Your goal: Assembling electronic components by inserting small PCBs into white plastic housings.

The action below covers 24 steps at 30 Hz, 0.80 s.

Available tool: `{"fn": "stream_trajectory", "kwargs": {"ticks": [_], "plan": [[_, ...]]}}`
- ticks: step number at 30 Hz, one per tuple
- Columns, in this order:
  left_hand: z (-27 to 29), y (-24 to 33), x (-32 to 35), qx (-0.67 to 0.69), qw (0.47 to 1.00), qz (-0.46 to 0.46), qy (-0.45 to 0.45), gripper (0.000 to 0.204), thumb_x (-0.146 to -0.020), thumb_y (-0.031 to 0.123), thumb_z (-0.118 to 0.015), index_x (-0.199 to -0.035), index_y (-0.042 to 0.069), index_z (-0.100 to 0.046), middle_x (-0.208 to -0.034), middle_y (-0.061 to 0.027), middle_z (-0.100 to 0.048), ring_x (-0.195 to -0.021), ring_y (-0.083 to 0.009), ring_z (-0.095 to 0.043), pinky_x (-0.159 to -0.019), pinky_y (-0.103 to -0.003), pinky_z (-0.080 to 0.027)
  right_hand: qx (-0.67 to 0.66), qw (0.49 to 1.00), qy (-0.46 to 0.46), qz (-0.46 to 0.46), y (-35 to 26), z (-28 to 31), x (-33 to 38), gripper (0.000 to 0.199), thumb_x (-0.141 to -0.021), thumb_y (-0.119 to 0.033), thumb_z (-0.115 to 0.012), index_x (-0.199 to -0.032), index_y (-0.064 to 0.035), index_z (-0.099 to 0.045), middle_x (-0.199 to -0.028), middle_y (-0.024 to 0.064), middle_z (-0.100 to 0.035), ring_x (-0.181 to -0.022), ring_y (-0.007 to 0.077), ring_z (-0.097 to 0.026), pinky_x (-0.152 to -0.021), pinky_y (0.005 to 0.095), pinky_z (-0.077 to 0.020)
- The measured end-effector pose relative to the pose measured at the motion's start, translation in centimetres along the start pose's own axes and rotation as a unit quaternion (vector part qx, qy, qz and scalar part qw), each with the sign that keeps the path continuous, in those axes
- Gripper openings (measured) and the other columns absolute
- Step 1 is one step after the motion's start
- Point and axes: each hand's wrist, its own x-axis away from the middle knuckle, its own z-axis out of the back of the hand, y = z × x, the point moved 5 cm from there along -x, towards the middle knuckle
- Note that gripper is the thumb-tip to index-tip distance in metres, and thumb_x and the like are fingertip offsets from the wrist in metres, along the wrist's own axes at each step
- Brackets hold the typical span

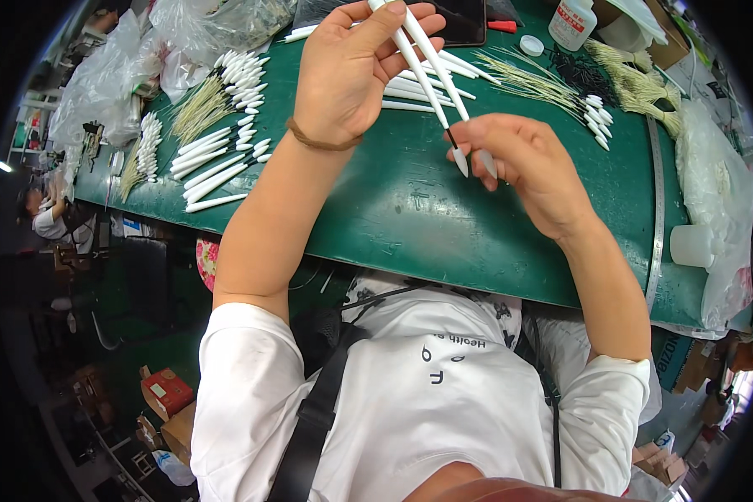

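Observation:
My left hand (343, 75) is raised over the far part of the green table, its fingers closed around two long white tapered tubes (421, 71). The tubes slant down toward my right hand. From the lower end of one, a thin black stem with a white pointed tip (461, 162) sticks out. My right hand (527, 159) has its thumb and fingers bent together beside that end. A second white pointed tip (488, 164) shows between its fingers; the fingers partly hide how it is held.
White tubes (410, 96) lie behind my hands. To the left are bundles of thin pale sticks with white tips (201, 113) and loose tubes (213, 188). At right lie more tipped sticks (540, 84), a white bottle (572, 23), a steel ruler (657, 209) and a white cup (692, 245).

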Motion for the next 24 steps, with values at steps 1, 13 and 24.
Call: {"fn": "stream_trajectory", "kwargs": {"ticks": [1, 13, 24], "plan": [[0.2, 0.0, -0.2, 0.013, 1.0, 0.004, -0.003, 0.025, -0.095, 0.011, -0.05, -0.11, -0.009, -0.049, -0.113, -0.0251, -0.059, -0.107, -0.0329, -0.06, -0.092, -0.041, -0.052, -0.016, 1.0, 0.008, 0.002, -0.2, 0.2, -0.1, 0.033, -0.084, -0.035, -0.064, -0.082, -0.0024, -0.067, -0.073, -0.0006, -0.062, -0.06, 0.0037, -0.047, -0.053, 0.0184, -0.0353], [4.1, 8.8, -3.2, -0.046, 0.997, -0.06, 0.018, 0.023, -0.095, 0.014, -0.05, -0.11, -0.004, -0.053, -0.101, -0.0181, -0.064, -0.09, -0.0228, -0.066, -0.079, -0.032, -0.056, -0.05, 0.997, 0.062, 0.023, -0.6, 2.1, 0.0, 0.04, -0.089, -0.039, -0.058, -0.092, -0.0002, -0.067, -0.082, 0.003, -0.063, -0.065, 0.0041, -0.048, -0.056, 0.0184, -0.0383], [5.1, 2.2, -6.8, -0.802, 0.55, -0.178, -0.148, 0.019, -0.083, 0.015, -0.06, -0.101, 0.01, -0.06, -0.088, -0.0155, -0.065, -0.083, -0.0361, -0.061, -0.072, -0.043, -0.049, -0.027, 0.997, 0.054, 0.043, -0.9, 1.7, -0.2, 0.037, -0.088, -0.038, -0.06, -0.091, -0.0021, -0.068, -0.079, 0.0026, -0.063, -0.065, 0.0044, -0.048, -0.056, 0.0193, -0.0385]]}}
